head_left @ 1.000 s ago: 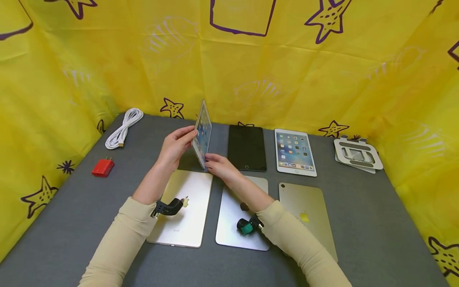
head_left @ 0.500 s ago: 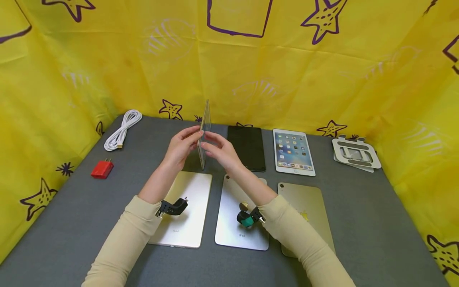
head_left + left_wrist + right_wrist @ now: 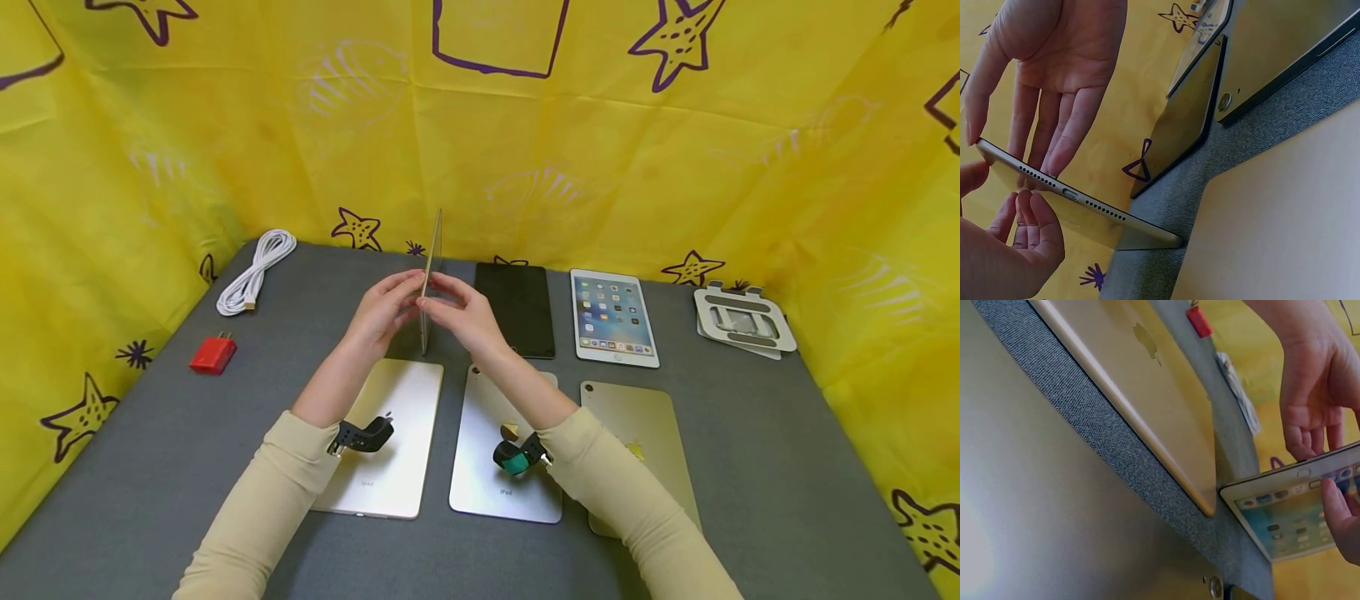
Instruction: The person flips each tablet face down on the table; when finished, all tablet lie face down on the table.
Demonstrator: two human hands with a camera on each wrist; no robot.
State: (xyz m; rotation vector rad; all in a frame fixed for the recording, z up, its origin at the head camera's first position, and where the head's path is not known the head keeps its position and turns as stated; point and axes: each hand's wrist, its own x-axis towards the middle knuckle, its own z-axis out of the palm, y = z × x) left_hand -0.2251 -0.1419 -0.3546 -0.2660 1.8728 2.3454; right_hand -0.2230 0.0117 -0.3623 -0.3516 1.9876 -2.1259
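A tablet (image 3: pixel 434 246) stands on its long edge at the back left, nearly edge-on in the head view. Its screen (image 3: pixel 1288 528) is lit and faces right; the port edge (image 3: pixel 1069 194) faces me. My left hand (image 3: pixel 378 312) holds it from the back side, fingers bent against the back. From the screen side my right hand (image 3: pixel 471 321) holds it, thumb at the upper corner and fingertips by the screen. Lying below are a gold-backed tablet (image 3: pixel 408 442) and a silver tablet (image 3: pixel 480 450), both backs up.
A black tablet (image 3: pixel 515 310), a white small tablet (image 3: pixel 615 317) with a lit screen and a gold tablet (image 3: pixel 652 425) lie to the right. Farther right sits a folded stand (image 3: pixel 746 321). At left are a white cable (image 3: pixel 255 271) and a red charger plug (image 3: pixel 213 354).
The tablet has turned from showing its screen to almost edge-on. My right hand has moved up from its lower corner, close to my left hand, which has shifted slightly right.
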